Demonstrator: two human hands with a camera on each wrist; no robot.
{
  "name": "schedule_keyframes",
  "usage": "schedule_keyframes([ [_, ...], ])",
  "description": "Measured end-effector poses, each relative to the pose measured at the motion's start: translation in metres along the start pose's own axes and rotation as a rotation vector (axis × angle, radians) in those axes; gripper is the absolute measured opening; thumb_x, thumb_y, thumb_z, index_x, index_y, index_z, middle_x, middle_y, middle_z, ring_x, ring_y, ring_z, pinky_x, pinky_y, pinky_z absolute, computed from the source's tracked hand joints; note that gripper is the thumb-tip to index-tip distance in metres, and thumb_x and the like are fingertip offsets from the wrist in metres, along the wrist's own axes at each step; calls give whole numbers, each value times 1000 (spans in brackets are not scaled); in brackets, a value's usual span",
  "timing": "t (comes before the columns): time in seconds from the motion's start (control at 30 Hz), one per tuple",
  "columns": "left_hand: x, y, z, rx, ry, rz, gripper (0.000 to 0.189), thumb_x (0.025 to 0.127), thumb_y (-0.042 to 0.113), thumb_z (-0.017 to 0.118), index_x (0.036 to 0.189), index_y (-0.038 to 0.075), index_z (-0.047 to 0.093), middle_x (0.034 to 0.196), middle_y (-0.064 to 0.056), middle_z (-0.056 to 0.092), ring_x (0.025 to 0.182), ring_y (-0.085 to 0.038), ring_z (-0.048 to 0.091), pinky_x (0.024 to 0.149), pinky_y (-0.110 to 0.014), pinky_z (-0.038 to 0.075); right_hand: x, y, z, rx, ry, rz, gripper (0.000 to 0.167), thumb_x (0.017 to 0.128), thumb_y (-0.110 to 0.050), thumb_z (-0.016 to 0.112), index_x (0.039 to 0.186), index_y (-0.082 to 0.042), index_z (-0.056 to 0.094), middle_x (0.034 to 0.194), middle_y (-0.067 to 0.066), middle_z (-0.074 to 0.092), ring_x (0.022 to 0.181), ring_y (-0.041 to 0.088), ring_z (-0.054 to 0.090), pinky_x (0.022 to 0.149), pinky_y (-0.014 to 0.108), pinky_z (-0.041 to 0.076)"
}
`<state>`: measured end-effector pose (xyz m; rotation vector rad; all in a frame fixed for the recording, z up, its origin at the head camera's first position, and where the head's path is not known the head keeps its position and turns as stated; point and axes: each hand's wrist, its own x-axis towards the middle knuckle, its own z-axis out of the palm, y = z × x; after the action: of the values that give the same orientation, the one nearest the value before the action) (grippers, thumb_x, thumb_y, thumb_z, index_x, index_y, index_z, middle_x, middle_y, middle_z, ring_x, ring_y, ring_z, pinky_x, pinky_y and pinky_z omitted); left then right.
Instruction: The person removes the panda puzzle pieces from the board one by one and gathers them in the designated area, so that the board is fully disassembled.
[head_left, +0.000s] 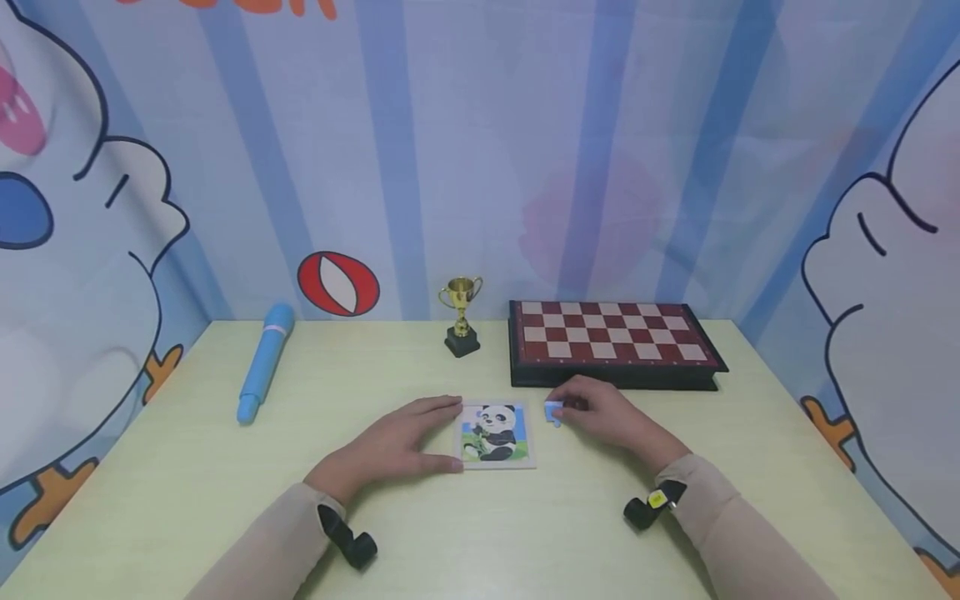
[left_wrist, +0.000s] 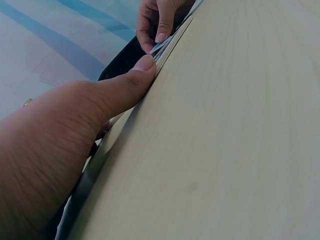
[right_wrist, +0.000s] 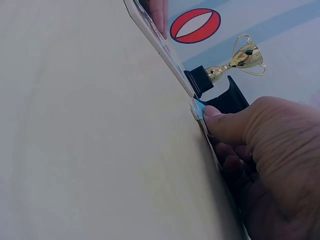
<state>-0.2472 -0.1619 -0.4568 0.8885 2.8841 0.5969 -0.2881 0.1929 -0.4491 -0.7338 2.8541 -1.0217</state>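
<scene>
A square panda jigsaw puzzle (head_left: 495, 433) with a pale frame lies flat on the table. My left hand (head_left: 397, 446) rests at its left side, fingers fairly straight, with the fingertips at the upper left corner and the thumb at the lower left. The picture's upper left part looks pale. To the right of the puzzle, my right hand (head_left: 600, 414) pinches a small blue puzzle piece (head_left: 553, 412) between thumb and fingers, apart from the frame in the head view. The right wrist view shows the thumb on the blue face of this piece (right_wrist: 199, 108).
Behind my right hand lies a red and white chessboard case (head_left: 611, 342) with black sides. A small gold trophy cup (head_left: 462, 317) on a black base stands behind the puzzle. Toward the left of the table (head_left: 480, 542) is a blue stick-like object (head_left: 264, 362).
</scene>
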Motion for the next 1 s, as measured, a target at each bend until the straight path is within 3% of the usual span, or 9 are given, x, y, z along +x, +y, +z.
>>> schedule_keyframes([
  [0.47, -1, -2, -3, 4, 17, 0, 94, 82, 78, 59, 157, 25, 38, 162, 8, 32, 148, -15, 29, 119, -43, 29, 6, 0, 1, 32, -14, -65, 14, 96, -16, 70, 109, -19, 74, 107, -4, 64, 90, 14, 55, 79, 33, 51],
  [0.8, 0, -6, 5, -13, 14, 7, 95, 81, 81, 57, 157, 27, 38, 162, 9, 32, 148, -15, 28, 119, -44, 30, 3, 6, 4, 64, -32, -31, 16, 96, -22, 71, 112, -23, 73, 104, -9, 64, 87, 15, 54, 75, 30, 49],
  [1.0, 2, -4, 3, 1, 16, 14, 95, 81, 82, 56, 157, 28, 37, 162, 11, 31, 148, -13, 28, 119, -43, 29, 0, 5, 0, 76, -21, -34, 16, 97, -24, 70, 113, -23, 73, 104, -10, 64, 90, 17, 56, 79, 33, 51],
])
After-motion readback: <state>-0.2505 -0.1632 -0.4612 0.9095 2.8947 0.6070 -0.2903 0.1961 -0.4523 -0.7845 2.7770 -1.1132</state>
